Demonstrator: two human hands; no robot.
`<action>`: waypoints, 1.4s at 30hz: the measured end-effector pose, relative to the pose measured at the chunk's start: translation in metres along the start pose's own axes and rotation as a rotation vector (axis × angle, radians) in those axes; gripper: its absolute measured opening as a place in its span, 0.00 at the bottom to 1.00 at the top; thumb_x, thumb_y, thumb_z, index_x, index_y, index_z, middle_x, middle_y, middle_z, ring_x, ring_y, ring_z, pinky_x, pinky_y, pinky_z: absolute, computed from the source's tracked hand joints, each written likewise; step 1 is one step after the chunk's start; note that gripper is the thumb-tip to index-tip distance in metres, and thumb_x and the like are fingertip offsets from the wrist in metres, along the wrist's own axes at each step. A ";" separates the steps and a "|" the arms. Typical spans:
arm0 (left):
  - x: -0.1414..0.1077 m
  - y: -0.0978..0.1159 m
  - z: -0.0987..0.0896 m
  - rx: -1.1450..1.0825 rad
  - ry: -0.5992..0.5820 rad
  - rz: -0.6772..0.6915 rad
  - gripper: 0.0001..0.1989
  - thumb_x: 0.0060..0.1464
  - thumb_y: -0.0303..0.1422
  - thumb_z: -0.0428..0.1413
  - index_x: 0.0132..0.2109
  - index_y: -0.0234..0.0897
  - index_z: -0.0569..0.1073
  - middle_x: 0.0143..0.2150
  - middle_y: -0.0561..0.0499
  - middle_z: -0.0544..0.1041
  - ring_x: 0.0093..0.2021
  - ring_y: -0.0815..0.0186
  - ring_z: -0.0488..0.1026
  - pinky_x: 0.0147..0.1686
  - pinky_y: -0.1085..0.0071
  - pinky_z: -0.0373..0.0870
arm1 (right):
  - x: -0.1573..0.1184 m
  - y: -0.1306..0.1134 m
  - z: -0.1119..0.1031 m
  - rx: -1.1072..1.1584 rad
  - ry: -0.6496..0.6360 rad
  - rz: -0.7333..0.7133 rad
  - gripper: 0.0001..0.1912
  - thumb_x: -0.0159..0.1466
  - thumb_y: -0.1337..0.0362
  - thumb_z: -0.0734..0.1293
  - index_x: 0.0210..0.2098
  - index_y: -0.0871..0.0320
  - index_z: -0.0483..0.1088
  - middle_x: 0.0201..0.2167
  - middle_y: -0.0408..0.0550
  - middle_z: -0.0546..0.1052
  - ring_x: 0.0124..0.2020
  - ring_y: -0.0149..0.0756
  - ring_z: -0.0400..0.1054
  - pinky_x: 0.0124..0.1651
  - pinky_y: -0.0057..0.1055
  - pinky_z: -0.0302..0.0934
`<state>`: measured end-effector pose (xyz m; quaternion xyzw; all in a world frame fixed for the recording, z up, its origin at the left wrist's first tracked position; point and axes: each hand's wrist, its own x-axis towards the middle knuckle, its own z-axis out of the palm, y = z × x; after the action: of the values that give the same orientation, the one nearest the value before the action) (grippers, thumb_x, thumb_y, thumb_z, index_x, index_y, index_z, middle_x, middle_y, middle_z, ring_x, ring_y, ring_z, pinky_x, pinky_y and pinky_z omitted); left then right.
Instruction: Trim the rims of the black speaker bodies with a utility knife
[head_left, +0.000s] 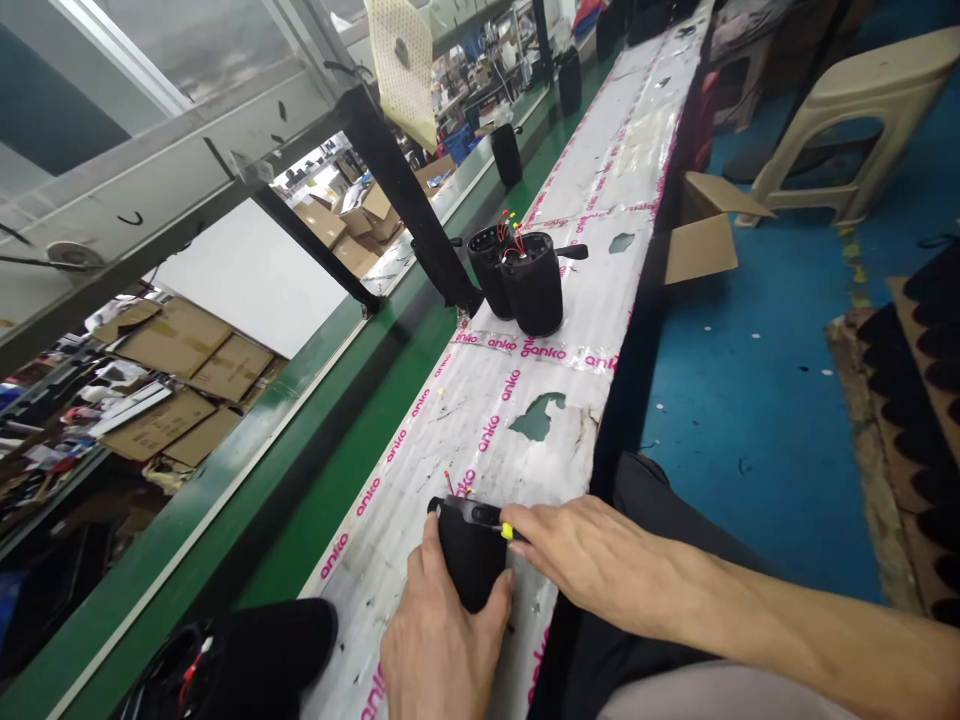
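My left hand (442, 630) wraps round a black fabric-covered speaker shell (472, 555) on the covered bench, thumb on its near side. Its end with a dark button panel (480, 513) faces away from me, and thin wires with red and yellow tips (450, 482) stick out there. At the panel's right end, my right hand (577, 550) is closed on a small tool with a bright yellow part (508, 531); most of it is hidden in the fingers. Farther along the bench, two more black shells (532, 290) stand upright with wires showing in their open tops.
White sheeting (480, 400) with pink lettering and torn patches covers the bench. A green conveyor strip (315, 470) runs along its left, with black shells on it. Another black shell (247, 650) lies at lower left. An open carton (701, 245) and plastic stool (847, 120) stand right.
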<state>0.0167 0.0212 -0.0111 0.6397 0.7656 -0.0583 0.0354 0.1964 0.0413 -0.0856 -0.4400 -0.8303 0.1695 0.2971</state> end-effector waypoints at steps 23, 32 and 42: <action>-0.004 0.011 0.018 0.132 0.176 0.000 0.37 0.60 0.46 0.54 0.68 0.27 0.56 0.49 0.41 0.76 0.42 0.51 0.79 0.30 0.62 0.70 | 0.023 -0.014 -0.009 -0.265 -0.218 0.018 0.04 0.70 0.65 0.63 0.43 0.59 0.65 0.22 0.43 0.73 0.22 0.38 0.71 0.25 0.32 0.50; 0.017 -0.012 -0.005 -0.139 -0.157 0.012 0.38 0.58 0.47 0.53 0.70 0.38 0.52 0.61 0.38 0.74 0.54 0.45 0.76 0.49 0.54 0.70 | 0.031 -0.004 -0.020 0.013 -0.257 0.013 0.08 0.74 0.59 0.59 0.42 0.57 0.65 0.29 0.45 0.78 0.29 0.42 0.74 0.29 0.33 0.52; 0.010 -0.006 -0.007 -0.149 -0.117 -0.041 0.41 0.59 0.51 0.49 0.71 0.32 0.51 0.63 0.31 0.70 0.55 0.38 0.74 0.50 0.49 0.67 | 0.021 -0.009 -0.030 0.173 -0.136 0.161 0.10 0.75 0.58 0.56 0.41 0.55 0.63 0.28 0.42 0.74 0.30 0.40 0.73 0.30 0.32 0.51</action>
<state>0.0094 0.0311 -0.0052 0.6151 0.7772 -0.0393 0.1263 0.2010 0.0547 -0.0507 -0.4657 -0.7927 0.2932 0.2623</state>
